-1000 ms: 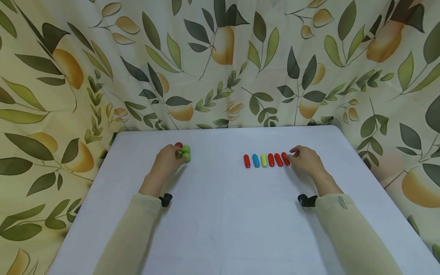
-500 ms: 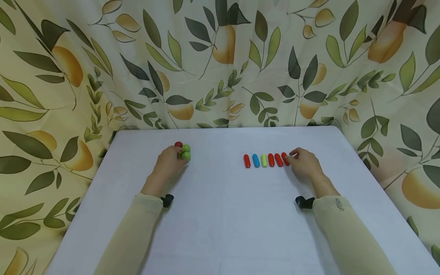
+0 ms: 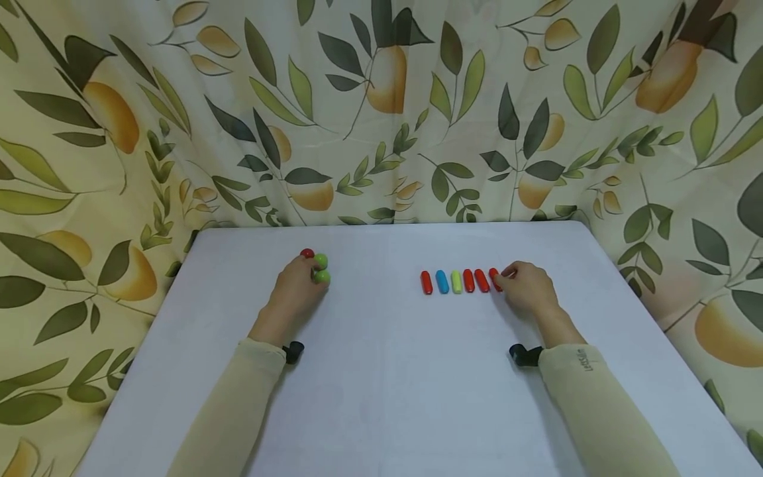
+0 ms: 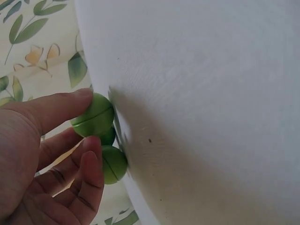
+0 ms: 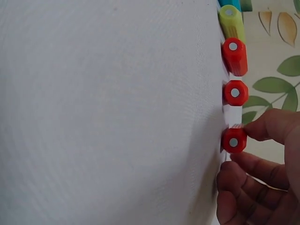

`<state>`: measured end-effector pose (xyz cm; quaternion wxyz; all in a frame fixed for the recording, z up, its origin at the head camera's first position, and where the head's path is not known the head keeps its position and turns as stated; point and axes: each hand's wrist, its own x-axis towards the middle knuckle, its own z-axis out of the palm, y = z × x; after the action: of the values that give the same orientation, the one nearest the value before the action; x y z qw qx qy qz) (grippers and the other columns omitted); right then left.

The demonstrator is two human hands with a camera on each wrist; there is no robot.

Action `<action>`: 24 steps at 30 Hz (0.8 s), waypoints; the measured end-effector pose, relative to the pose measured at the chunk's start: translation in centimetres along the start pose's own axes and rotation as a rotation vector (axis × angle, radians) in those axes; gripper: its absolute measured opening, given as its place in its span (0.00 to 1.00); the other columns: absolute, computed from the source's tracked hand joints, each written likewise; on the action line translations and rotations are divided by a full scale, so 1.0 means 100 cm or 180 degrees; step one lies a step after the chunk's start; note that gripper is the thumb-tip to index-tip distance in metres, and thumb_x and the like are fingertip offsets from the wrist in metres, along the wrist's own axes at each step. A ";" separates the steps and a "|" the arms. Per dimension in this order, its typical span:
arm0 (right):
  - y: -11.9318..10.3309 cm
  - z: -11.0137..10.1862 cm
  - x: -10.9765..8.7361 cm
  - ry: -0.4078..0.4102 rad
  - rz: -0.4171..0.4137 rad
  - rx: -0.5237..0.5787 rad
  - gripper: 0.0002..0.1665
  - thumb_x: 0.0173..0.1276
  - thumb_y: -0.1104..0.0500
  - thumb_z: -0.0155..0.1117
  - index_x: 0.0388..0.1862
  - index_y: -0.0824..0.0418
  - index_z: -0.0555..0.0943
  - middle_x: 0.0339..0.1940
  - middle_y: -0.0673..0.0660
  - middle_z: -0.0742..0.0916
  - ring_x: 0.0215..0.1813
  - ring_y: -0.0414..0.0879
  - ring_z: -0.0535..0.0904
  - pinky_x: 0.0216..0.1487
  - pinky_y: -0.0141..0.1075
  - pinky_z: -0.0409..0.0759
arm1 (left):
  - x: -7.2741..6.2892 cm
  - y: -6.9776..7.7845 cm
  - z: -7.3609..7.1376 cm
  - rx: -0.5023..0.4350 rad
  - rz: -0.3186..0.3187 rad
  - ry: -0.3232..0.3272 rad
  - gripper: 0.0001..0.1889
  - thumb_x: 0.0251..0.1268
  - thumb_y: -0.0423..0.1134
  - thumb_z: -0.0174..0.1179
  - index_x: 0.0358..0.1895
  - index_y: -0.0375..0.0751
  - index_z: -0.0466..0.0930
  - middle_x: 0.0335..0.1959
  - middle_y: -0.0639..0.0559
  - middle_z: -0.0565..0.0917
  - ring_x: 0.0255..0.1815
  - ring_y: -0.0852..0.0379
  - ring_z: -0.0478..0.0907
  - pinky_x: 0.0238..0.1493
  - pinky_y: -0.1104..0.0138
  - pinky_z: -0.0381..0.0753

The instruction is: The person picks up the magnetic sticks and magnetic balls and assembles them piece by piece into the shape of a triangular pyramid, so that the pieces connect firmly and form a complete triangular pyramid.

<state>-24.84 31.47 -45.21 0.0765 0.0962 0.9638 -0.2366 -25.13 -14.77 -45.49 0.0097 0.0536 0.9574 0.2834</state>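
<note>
At the back left of the white table, my left hand [image 3: 295, 286] pinches a green ball [image 4: 96, 117] between thumb and index finger. Two more green balls are close by in the left wrist view, one mostly hidden and one [image 4: 114, 164] beside the curled fingers. The head view also has a red ball [image 3: 306, 253] just beyond this hand. On the right, my right hand [image 3: 528, 289] pinches the end red magnetic rod [image 5: 234, 140] of a row, its thumb above and index finger below in the right wrist view. A silver disc shows at that rod's end.
Left of the held rod stand two red rods [image 3: 475, 281], a yellow-green rod [image 3: 456, 282], a blue rod [image 3: 442, 282] and another red rod [image 3: 426, 283]. The white table [image 3: 381, 377] meets a leaf-patterned curtain [image 3: 381, 152] at its back edge.
My left hand has shifted slightly rightward and nearer, covering more of the balls. The right hand has edged a little left, closer about the end red rod. The other rods keep their places.
</note>
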 end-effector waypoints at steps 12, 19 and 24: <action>-0.006 0.005 -0.001 0.0000 0.0221 -0.0045 0.24 0.74 0.50 0.63 0.53 0.70 0.80 0.49 0.70 0.84 0.49 0.61 0.76 0.45 0.46 0.80 | 0.002 0.000 0.006 0.0006 -0.0017 -0.0021 0.20 0.65 0.40 0.66 0.58 0.35 0.82 0.55 0.41 0.83 0.56 0.43 0.79 0.59 0.50 0.79; -0.004 0.004 0.001 -0.0006 0.0243 0.0111 0.24 0.75 0.50 0.61 0.54 0.70 0.80 0.50 0.70 0.83 0.49 0.61 0.75 0.44 0.45 0.79 | 0.002 0.000 0.006 -0.0092 -0.0106 -0.0028 0.20 0.66 0.40 0.65 0.58 0.37 0.83 0.54 0.43 0.84 0.52 0.46 0.80 0.57 0.52 0.81; -0.001 0.004 0.000 0.0034 0.0233 0.0268 0.25 0.76 0.48 0.58 0.56 0.70 0.79 0.50 0.69 0.84 0.49 0.59 0.76 0.44 0.43 0.78 | 0.002 -0.001 0.007 -0.0163 -0.0157 0.0000 0.19 0.67 0.41 0.64 0.58 0.37 0.83 0.55 0.44 0.84 0.52 0.47 0.80 0.57 0.53 0.81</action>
<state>-24.79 31.18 -45.49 0.0758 0.1358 0.9492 -0.2735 -25.28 -14.48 -46.18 0.0181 0.0297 0.9509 0.3076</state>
